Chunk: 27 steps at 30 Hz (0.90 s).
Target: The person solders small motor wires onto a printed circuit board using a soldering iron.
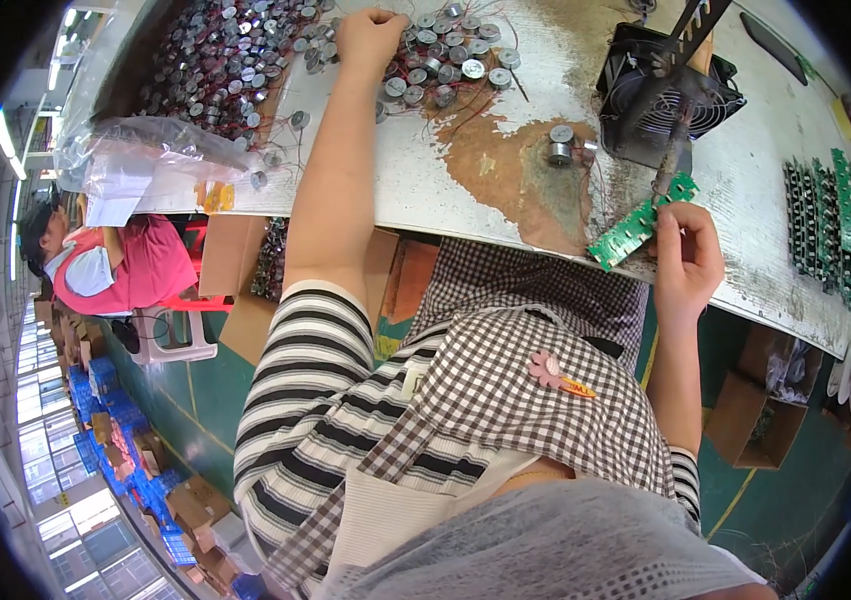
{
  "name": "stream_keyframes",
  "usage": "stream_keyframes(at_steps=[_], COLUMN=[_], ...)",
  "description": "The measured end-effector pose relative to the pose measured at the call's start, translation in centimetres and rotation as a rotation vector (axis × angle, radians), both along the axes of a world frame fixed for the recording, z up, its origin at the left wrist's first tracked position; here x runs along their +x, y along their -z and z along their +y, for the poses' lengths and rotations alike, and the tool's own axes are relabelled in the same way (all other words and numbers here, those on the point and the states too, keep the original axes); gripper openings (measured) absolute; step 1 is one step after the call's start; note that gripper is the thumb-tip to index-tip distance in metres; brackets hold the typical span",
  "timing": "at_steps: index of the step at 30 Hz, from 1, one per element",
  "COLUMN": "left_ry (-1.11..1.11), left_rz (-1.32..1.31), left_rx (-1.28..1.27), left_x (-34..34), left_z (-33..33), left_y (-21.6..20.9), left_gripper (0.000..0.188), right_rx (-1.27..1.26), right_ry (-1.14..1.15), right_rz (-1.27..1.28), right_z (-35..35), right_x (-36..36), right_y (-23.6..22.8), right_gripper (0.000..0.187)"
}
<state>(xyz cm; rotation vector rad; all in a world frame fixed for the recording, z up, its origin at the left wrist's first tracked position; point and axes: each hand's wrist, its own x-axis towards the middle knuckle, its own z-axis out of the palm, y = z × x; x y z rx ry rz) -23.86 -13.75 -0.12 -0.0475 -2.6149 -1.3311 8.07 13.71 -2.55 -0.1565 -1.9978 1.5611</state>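
My right hand (pixel 687 258) pinches one end of a long green circuit board (pixel 629 234) between thumb and fingers, over the table's near edge. The board slants up to the right, its upper end beneath the dark tip of a soldering iron (pixel 673 155). My left arm reaches far across the table. There my left hand (pixel 370 42) is closed, fingers bent together, beside a cluster of small round metal motors (pixel 445 55) with thin red wires. Whatever its fingertips hold is too small to make out. Two motors (pixel 560 148) stand close to the board's left.
A large heap of motors (pixel 220 65) lies at the far left near clear plastic wrapping (pixel 160 150). A black fan (pixel 645 95) stands behind the iron. Several green boards (pixel 830 225) are lined up on the right. Another person (pixel 120 265) sits at the left. Open cartons (pixel 760 425) stand on the floor.
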Motion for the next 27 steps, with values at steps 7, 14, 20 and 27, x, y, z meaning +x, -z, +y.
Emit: stream_keyframes(at_steps=[7, 14, 20, 27], left_ry=[0.377, 0.71, 0.741, 0.885], left_rz=[0.771, -0.577, -0.547, -0.01], left_rx=[0.764, 0.739, 0.548, 0.27], left_x=[6.8, 20.6, 24.2, 23.6], left_z=[3.1, 6.5, 9.9, 11.6], left_y=[-5.0, -2.7, -2.3, -0.8], left_gripper=[0.019, 0.013, 0.014, 0.01], right_rx=[0.08, -0.045, 0.085, 0.253], right_ry=[-0.038, -0.027, -0.073, -0.034], right_rz=[-0.146, 0.069, 0.177, 0.238], right_z=[0.5, 0.0, -0.4, -0.2], right_x=[-0.3, 0.7, 1.0, 1.1], right_y=[-0.2, -0.2, -0.3, -0.7], right_gripper=[0.003, 0.006, 0.01, 0.01])
